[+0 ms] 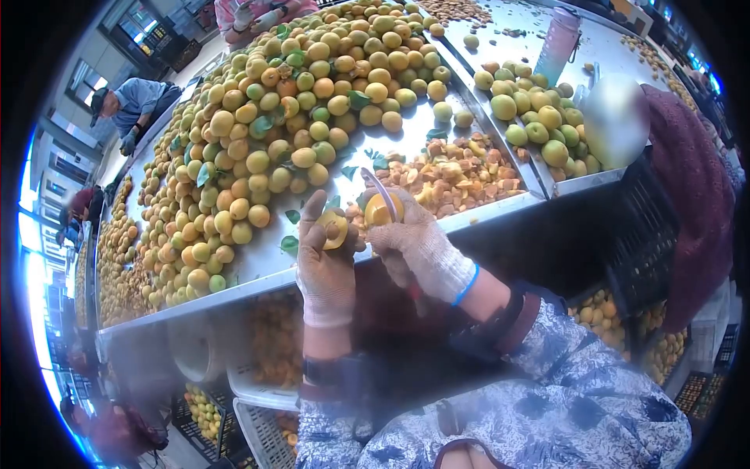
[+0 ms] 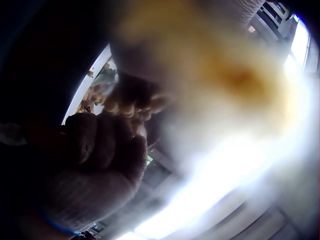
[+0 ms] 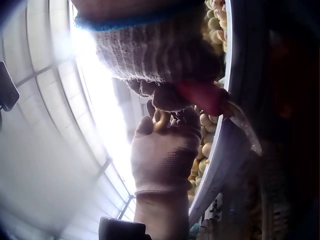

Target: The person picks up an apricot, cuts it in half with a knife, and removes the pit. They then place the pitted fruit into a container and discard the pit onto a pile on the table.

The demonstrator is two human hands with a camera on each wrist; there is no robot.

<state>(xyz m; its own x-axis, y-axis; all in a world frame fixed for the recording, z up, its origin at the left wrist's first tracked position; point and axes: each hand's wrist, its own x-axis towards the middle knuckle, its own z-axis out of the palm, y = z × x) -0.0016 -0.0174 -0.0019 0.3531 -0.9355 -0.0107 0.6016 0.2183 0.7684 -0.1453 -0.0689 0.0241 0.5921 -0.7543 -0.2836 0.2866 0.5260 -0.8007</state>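
Observation:
Both hands wear knit gloves and meet over the table's near edge. My left hand holds a cut apricot half, its cut face turned up with a brown stone at its middle. My right hand holds another apricot piece and grips a red-handled knife. The knife's curved blade stands against that piece. In the right wrist view, the red handle leaves the fist and ends in a curved metal tip. A blurred yellow shape fills much of the left wrist view.
A big heap of whole apricots covers the metal table. Cut pieces lie just beyond my hands. Greener apricots and a bottle stand at right. Crates sit below. Other people work around the table.

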